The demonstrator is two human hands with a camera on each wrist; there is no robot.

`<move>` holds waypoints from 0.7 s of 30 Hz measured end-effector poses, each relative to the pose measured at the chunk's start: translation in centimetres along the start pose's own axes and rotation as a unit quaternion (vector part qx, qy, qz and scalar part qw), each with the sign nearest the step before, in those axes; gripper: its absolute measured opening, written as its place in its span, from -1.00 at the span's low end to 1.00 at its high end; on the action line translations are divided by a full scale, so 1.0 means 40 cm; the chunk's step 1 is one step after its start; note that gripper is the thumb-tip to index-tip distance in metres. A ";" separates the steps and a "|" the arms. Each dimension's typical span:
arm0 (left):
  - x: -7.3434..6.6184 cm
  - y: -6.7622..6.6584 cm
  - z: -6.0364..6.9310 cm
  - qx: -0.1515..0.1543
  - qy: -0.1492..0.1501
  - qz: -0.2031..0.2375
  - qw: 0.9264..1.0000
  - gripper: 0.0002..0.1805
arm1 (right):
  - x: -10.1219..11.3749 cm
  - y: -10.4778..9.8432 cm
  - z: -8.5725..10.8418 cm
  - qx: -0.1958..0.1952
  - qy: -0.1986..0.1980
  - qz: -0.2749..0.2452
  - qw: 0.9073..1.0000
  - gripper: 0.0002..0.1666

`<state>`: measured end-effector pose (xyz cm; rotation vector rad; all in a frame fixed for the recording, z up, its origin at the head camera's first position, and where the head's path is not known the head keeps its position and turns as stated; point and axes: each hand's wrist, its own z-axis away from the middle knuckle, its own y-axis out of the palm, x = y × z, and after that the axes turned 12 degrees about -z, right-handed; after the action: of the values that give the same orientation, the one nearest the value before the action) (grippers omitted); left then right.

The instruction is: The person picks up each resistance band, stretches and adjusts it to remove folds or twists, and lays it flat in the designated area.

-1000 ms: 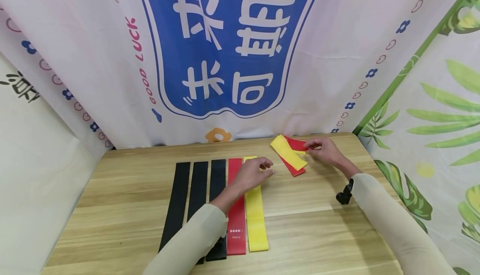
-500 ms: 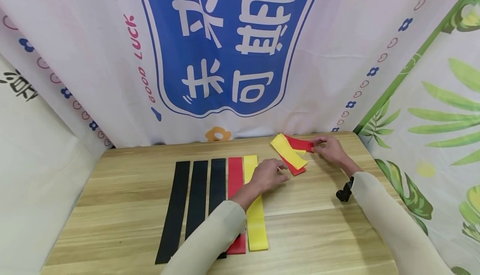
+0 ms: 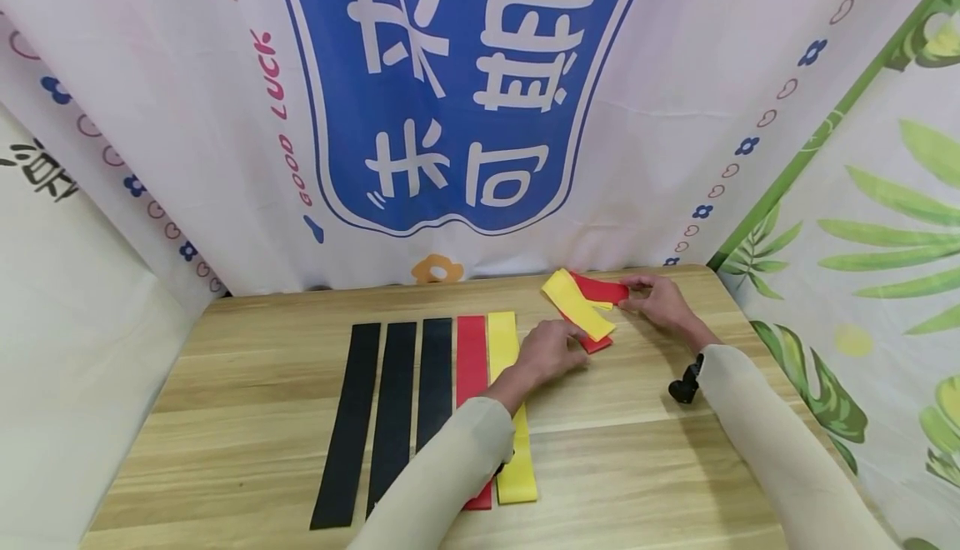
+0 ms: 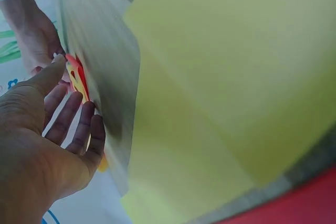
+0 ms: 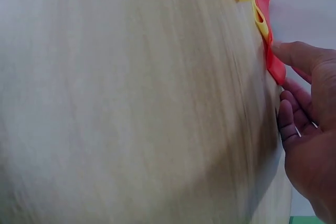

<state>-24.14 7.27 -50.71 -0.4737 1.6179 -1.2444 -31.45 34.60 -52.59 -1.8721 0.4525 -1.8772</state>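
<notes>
A red resistance band (image 3: 602,288) and a yellow resistance band (image 3: 577,304) lie crossed at the table's back right. My right hand (image 3: 662,302) pinches the red band's right end between thumb and fingers; the right wrist view shows this red end (image 5: 275,69) up close. My left hand (image 3: 551,352) is at the near end of the crossed bands. In the left wrist view, its thumb and loosely bent fingers (image 4: 68,116) stand apart, with the bands beyond them. Whether its fingertips touch the red band is unclear.
Left of the crossed bands, several flat bands lie side by side: black bands (image 3: 347,425), a red one (image 3: 471,354) and a yellow one (image 3: 513,458). My left forearm passes over some of them. A printed curtain (image 3: 360,262) hangs behind the wooden table (image 3: 225,417).
My left hand has moved right, from above the flat yellow band to the crossed bands. My right hand has taken the red band's end and shifted slightly right, drawing it out a little.
</notes>
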 end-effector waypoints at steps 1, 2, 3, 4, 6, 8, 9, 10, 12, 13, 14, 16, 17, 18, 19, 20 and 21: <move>-0.001 0.002 -0.002 0.000 -0.004 0.000 1.000 -0.66 | -0.001 0.000 -0.001 0.002 0.001 0.000 1.000 -0.44; -0.001 0.004 -0.003 -0.001 -0.008 0.000 1.000 -0.66 | -0.002 0.000 -0.001 0.002 0.004 -0.001 1.000 -0.43; -0.001 0.005 -0.005 -0.002 -0.013 0.001 1.000 -0.66 | -0.003 -0.001 -0.002 0.004 0.004 -0.001 1.000 -0.42; -0.001 0.007 -0.007 -0.003 -0.018 0.001 1.000 -0.65 | -0.003 -0.001 -0.002 0.006 0.004 0.000 1.000 -0.41; -0.001 0.010 -0.008 -0.004 -0.028 0.001 1.000 -0.66 | -0.004 -0.001 -0.003 0.008 0.004 0.003 1.000 -0.39; -0.001 0.012 -0.010 -0.006 -0.038 0.000 0.999 -0.65 | -0.006 -0.001 -0.003 0.011 0.002 0.006 1.000 -0.38; -0.001 0.013 -0.010 -0.007 -0.041 -0.001 0.999 -0.65 | -0.007 -0.001 -0.004 0.012 0.001 0.008 1.000 -0.38; -0.001 0.014 -0.010 -0.008 -0.044 -0.001 0.999 -0.64 | -0.008 -0.001 -0.004 0.011 0.001 0.010 1.000 -0.38; -0.002 0.016 -0.012 -0.012 -0.049 0.002 0.999 -0.63 | -0.010 -0.001 -0.004 0.010 0.001 0.012 1.000 -0.38; -0.003 0.017 -0.013 -0.013 -0.052 0.004 0.999 -0.63 | -0.011 -0.001 -0.003 0.010 0.002 0.011 1.000 -0.38; -0.003 0.018 -0.014 -0.014 -0.054 0.005 0.998 -0.63 | -0.011 0.000 -0.002 0.010 0.004 0.010 1.000 -0.38; -0.004 0.022 -0.016 -0.016 -0.058 0.005 0.998 -0.63 | -0.015 0.000 -0.002 0.009 0.008 0.009 1.000 -0.37; -0.004 0.024 -0.017 -0.017 -0.061 0.003 0.998 -0.63 | -0.016 0.000 -0.001 0.009 0.009 0.008 1.000 -0.37; -0.005 0.027 -0.019 -0.018 -0.063 0.002 0.998 -0.63 | -0.018 0.000 0.000 0.009 0.010 0.008 1.000 -0.37; -0.005 0.029 -0.021 -0.018 -0.066 0.000 0.998 -0.63 | -0.021 -0.001 0.000 0.008 0.010 0.007 1.000 -0.37; -0.006 0.032 -0.022 -0.018 -0.069 0.002 0.997 -0.63 | -0.024 -0.001 0.000 0.006 0.009 0.006 1.000 -0.38; -0.007 0.034 -0.024 -0.018 -0.073 0.004 0.997 -0.64 | -0.027 -0.001 0.000 0.005 0.008 0.008 1.000 -0.39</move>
<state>-24.53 8.49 -51.81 -0.5674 1.5188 -1.1496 -31.47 35.22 -53.47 -1.8439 0.4613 -1.8812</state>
